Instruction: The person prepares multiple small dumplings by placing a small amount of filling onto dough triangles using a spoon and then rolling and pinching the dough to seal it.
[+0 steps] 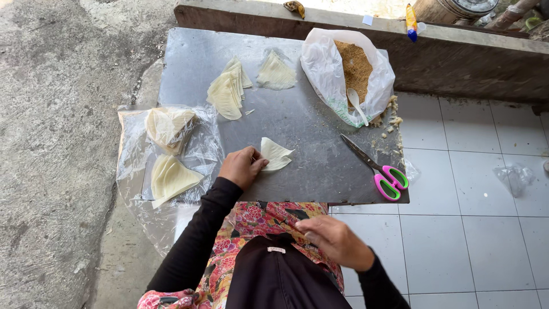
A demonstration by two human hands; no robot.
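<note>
Head view: we look down on our left hand (242, 166), which rests on the near edge of the metal desk (309, 131) with its fingertips pinching the left corner of 1 pale folded wrapper (275, 154). The wrapper lies just to the right of that hand, its wide end fanning right and away from us, so its long axis runs roughly from the fingertips toward the scissors. The left hand is plainly the nearer one; it is closed lightly on the wrapper's corner.

Our right hand (336, 240) is off the desk, down at the lap against the floral cloth (257, 220) and the dark apron (280, 274). Its fingers are curled, and they seem to pinch the fabric edge, though we cannot tell for sure whether they hold anything. It sits well apart from the wrapper, below and to the right of it.

Going outward, the scissors (377, 169) with pink and green handles lie on the desk's right side, blades pointing up-left toward the middle. Beyond them an open white plastic bag (326, 68) holds brown crumbly filling (354, 66) with a white spoon (357, 106) resting on it; crumbs are scattered just beside the bag. At the far left of the desk lie 2 groups of finished folded wrappers (229, 91). To our left, on a clear plastic sheet (131, 149) hanging over the desk's edge, sit 2 stacks of wrappers (170, 177), near the left hand but not touching it.
</note>
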